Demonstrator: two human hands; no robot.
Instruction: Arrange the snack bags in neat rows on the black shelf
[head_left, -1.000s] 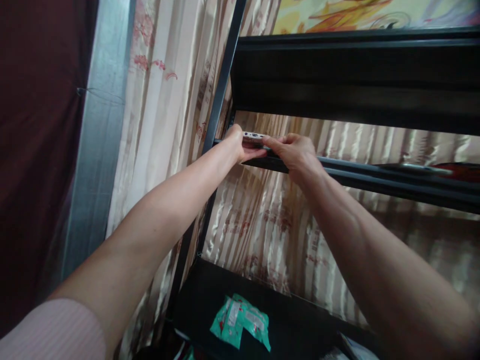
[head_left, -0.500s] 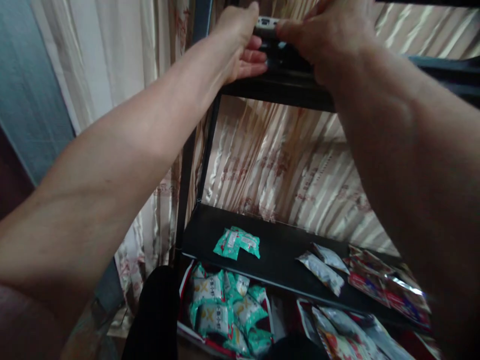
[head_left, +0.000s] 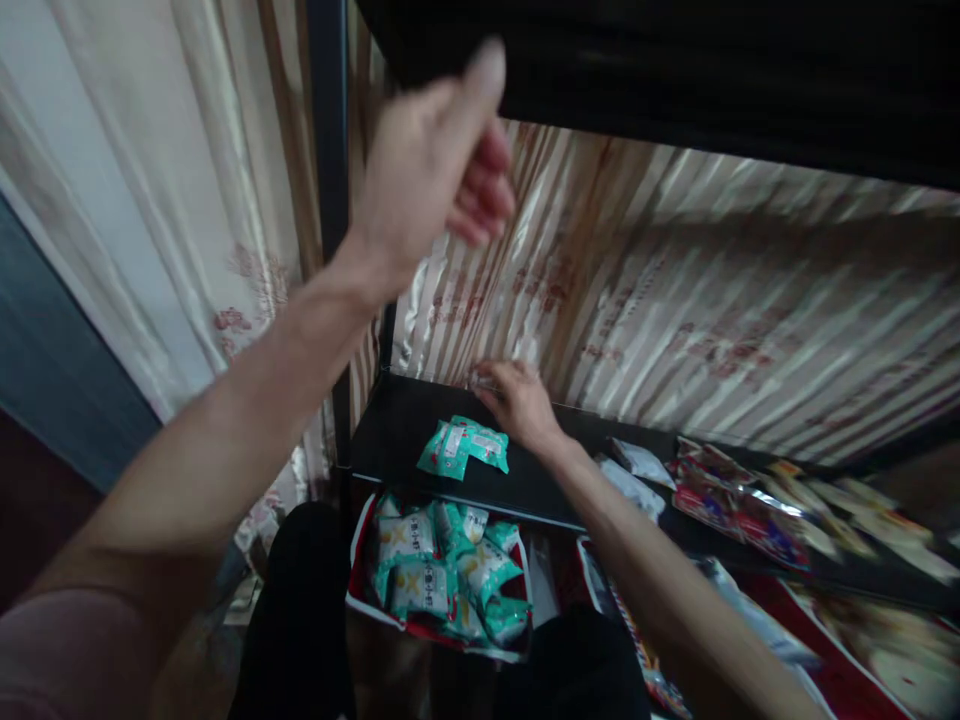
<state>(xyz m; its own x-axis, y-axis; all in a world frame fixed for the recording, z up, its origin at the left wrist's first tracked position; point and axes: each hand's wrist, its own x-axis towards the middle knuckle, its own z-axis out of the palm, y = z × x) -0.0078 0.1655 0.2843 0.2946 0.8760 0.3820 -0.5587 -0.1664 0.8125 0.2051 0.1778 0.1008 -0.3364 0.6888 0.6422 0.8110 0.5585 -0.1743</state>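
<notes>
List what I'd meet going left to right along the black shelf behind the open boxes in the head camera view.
Teal packets → silvery-white packets → red-brown packets → pale, blurred items.

The left arm slants up and forward, its wrist bent a little. Up there the left hand looks blurred, its grip slack, thumb pointing up, apart from the half-curled fingers. Lower, the right arm stretches forward and inward; the right hand is back uppermost, fingers bent leftward, how tightly I can't tell.
</notes>
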